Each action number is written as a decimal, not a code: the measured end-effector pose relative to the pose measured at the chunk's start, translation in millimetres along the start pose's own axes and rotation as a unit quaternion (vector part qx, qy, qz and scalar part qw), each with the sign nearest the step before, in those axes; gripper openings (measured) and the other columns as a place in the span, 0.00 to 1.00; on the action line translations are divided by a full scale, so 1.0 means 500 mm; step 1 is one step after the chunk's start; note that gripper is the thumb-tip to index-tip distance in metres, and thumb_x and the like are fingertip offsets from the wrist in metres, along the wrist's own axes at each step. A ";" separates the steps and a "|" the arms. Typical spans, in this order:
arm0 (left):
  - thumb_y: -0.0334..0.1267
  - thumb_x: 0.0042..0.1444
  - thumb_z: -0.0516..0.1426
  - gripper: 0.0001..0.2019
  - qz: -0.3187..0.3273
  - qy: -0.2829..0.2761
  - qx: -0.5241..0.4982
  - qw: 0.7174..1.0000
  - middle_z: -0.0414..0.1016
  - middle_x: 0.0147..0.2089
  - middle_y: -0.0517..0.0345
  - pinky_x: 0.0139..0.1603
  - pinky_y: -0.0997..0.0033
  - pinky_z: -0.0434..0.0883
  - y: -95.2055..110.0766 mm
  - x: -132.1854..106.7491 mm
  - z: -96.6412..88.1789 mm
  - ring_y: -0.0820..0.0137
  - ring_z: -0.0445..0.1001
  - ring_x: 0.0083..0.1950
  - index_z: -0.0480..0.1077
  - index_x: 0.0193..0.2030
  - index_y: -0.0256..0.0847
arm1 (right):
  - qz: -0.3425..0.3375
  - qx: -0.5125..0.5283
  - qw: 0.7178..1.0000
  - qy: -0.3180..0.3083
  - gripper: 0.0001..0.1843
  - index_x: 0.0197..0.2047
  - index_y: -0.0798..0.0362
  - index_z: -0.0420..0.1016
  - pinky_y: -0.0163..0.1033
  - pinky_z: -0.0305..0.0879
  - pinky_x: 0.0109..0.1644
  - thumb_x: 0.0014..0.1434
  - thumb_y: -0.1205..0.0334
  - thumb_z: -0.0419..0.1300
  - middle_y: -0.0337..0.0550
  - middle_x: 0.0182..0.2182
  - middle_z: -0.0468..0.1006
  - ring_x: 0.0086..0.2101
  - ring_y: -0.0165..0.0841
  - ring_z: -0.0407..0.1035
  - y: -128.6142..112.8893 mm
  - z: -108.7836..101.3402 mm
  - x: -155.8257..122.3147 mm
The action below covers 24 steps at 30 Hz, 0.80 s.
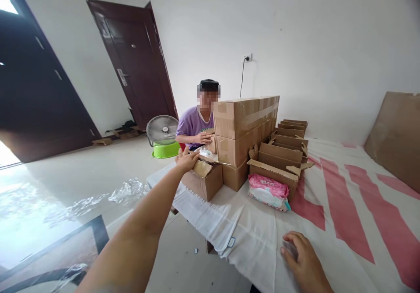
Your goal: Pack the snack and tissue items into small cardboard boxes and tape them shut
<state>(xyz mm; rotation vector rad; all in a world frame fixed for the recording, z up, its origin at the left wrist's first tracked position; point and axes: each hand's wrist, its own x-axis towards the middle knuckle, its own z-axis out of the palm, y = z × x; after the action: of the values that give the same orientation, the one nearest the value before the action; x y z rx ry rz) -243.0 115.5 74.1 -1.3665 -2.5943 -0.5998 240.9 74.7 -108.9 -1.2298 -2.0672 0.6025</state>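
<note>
My left hand (pixel 187 159) reaches far forward to the near carton (pixel 207 183), its fingers stretched out at the carton's upper edge. Beside those fingers, a white-topped pack (pixel 206 153) shows in the carton's opening; whether I touch it, I cannot tell. My right hand (pixel 303 260) is over the cloth-covered table (pixel 252 236), thumb and forefinger apart and nothing visible between them. Beyond it lies a pink wet-wipes pack (pixel 267 193), leaning against an open cardboard box (pixel 274 170).
Taped cartons (pixel 247 118) are stacked in the middle of the table, with a row of open boxes (pixel 290 140) alongside. A co-worker (pixel 193 128) sits behind the near carton, one hand on cardboard. A fan (pixel 163 130) and clear plastic wrap (pixel 129 191) are on the floor.
</note>
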 end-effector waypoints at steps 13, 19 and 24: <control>0.52 0.59 0.50 0.21 0.005 -0.064 -0.047 0.997 0.69 0.62 0.53 0.64 0.54 0.57 -0.057 0.032 0.016 0.50 0.61 0.66 0.75 0.53 0.51 | -0.008 0.008 1.000 -0.003 0.10 0.35 0.48 0.74 0.46 0.67 0.49 0.55 0.53 0.55 0.46 0.41 0.76 0.44 0.42 0.70 -0.013 -0.006 0.006; 0.52 0.43 0.64 0.31 -0.025 -0.093 -0.122 0.988 0.75 0.54 0.45 0.50 0.63 0.69 -0.063 0.037 -0.007 0.49 0.71 0.56 0.72 0.53 0.39 | -0.020 0.008 1.000 0.004 0.09 0.34 0.48 0.74 0.45 0.68 0.48 0.54 0.55 0.55 0.45 0.39 0.77 0.43 0.41 0.70 -0.013 -0.008 0.007; 0.56 0.40 0.65 0.44 -0.041 -0.156 -0.230 0.960 0.70 0.61 0.42 0.48 0.65 0.72 -0.078 -0.019 -0.022 0.52 0.74 0.55 0.61 0.63 0.38 | -0.018 0.012 1.000 0.005 0.08 0.33 0.48 0.73 0.44 0.68 0.47 0.53 0.56 0.56 0.45 0.39 0.76 0.42 0.40 0.71 -0.020 -0.011 0.004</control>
<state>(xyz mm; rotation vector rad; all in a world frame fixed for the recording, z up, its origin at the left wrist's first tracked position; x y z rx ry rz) -270.0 84.0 70.0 -1.5989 -2.8902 -1.1471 238.3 72.4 -98.2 -1.1770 -2.0634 0.6002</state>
